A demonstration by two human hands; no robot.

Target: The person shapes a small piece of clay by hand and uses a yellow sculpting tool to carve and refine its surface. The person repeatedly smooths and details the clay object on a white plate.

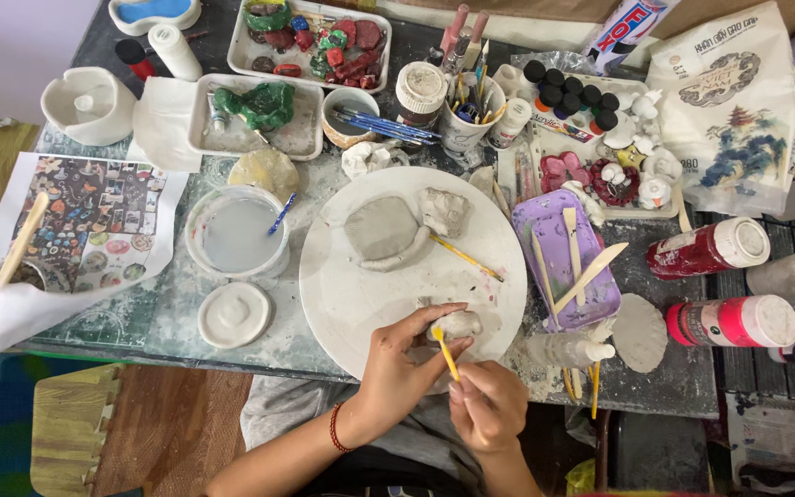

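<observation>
Pinching a small lump of pale clay (457,324) at the near edge of the round white board (342,294), the left hand (397,364) has its fingers closed around the lump from the side, thumb and forefinger clamped on it. The right hand (488,405) is closed in a pen grip on a thin yellow tool (444,352), whose tip touches the lump from below.

The lump looks soft and damp, so it will likely dent under any firm squeeze and should be light to lift. Holding it low on its sides, away from the surface being worked, seems the safest grip; the worked face would smear easily. The tool is stiff and slender, best held near its lower half for control.

Further back on the board lie a flattened grey slab of clay (381,228), a rougher chunk (442,210) just beside it and another yellow stick (466,258). Left of the board stands a tub of cloudy water (236,235) with a blue brush (281,213) leaning in it, and a small white lid (235,315) sits nearer. To the right is a purple tray (600,299) holding wooden modelling sticks (581,267), then two red-and-white paint bottles (720,285)
</observation>
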